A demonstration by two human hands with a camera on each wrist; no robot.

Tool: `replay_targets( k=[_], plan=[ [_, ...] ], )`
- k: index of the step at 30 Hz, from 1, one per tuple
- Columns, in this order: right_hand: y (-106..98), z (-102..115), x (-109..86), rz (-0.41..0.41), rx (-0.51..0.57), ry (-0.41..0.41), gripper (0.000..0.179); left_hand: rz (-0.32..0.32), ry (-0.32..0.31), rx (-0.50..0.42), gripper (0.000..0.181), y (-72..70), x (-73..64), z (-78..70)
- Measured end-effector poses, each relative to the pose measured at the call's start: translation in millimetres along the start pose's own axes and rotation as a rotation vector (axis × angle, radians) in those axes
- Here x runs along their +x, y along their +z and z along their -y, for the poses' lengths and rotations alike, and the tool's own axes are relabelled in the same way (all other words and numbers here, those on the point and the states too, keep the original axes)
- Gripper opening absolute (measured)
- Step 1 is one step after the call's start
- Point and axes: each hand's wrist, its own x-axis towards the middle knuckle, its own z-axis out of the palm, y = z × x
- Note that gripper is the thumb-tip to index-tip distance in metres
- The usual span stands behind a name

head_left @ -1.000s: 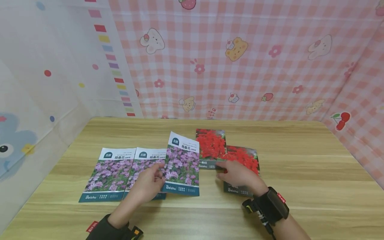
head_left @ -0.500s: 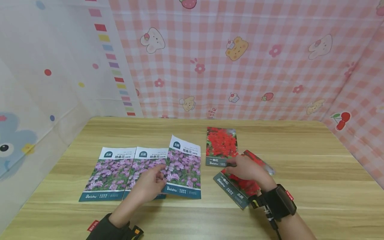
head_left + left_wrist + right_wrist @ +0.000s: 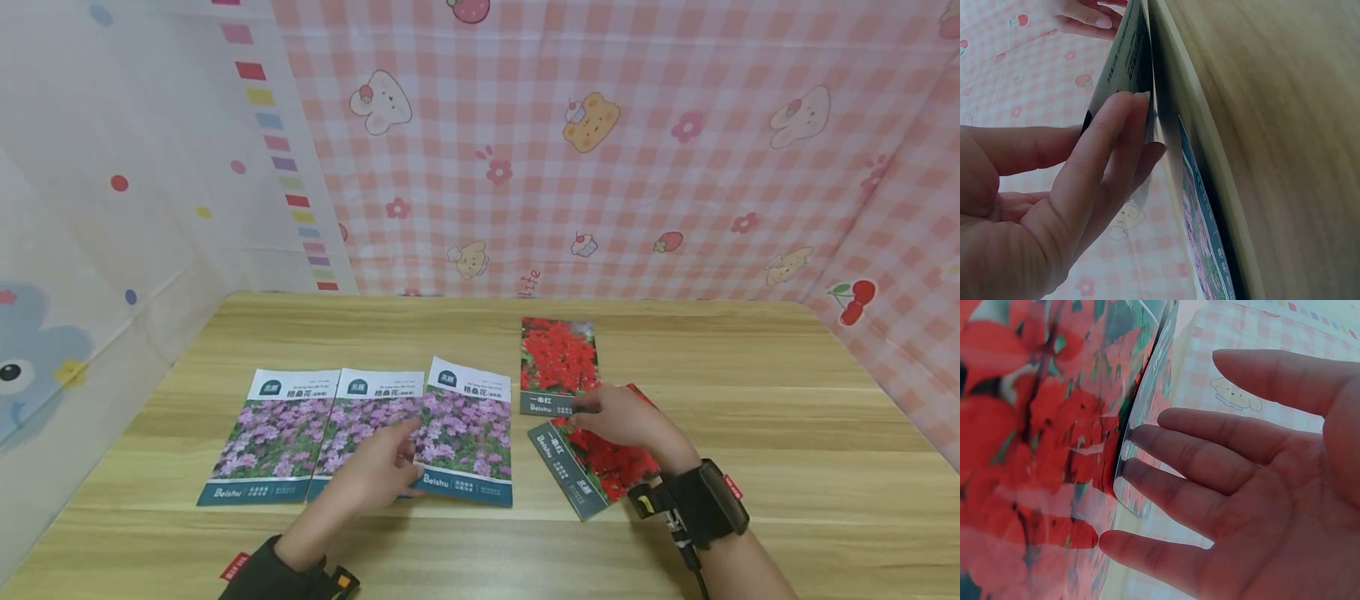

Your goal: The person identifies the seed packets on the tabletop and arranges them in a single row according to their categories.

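In the head view my left hand [image 3: 381,468] holds the left edge of a purple-flower seed packet [image 3: 471,429]. The left wrist view shows this packet [image 3: 1124,65] pinched between thumb and fingers. Two matching packets lie to its left: the outer packet [image 3: 277,433] and the middle packet [image 3: 363,404], partly hidden by the hand. My right hand [image 3: 628,418] reaches over two red-flower seed packets, an upper packet [image 3: 558,357] and a tilted lower packet [image 3: 573,475]. In the right wrist view the right hand's fingers [image 3: 1179,494] are straight, their tips touching red packets.
All packets lie on a wood-grain table [image 3: 787,433]. A pink checked cloth [image 3: 637,183] hangs behind it, and a white dotted cloth [image 3: 150,125] hangs at the left. Black camera straps [image 3: 701,500] circle both wrists.
The left hand's packet has come down lower and shifted slightly right. Both red packets moved right, the lower one turning askew. The right hand moved right with them.
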Motion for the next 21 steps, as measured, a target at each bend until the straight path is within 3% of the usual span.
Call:
replay_targets(
  k=[2,10,16,21],
  plan=[
    [0,0,-0.1,0.001,-0.007,-0.004,0.036,0.012,0.009,-0.005,0.064,0.7,-1.0,0.0],
    [4,8,-0.4,-0.017,0.004,-0.031,0.042,0.034,0.059,0.118,0.063,-0.6,-1.8,0.0],
    [13,21,-3.2,-0.029,-0.025,-0.191,0.042,0.073,0.097,0.105,0.062,0.2,-0.4,2.3],
    [22,31,-7.1,0.036,-0.03,-0.355,0.042,0.087,0.084,0.06,0.063,1.1,-0.2,2.2]
  ],
)
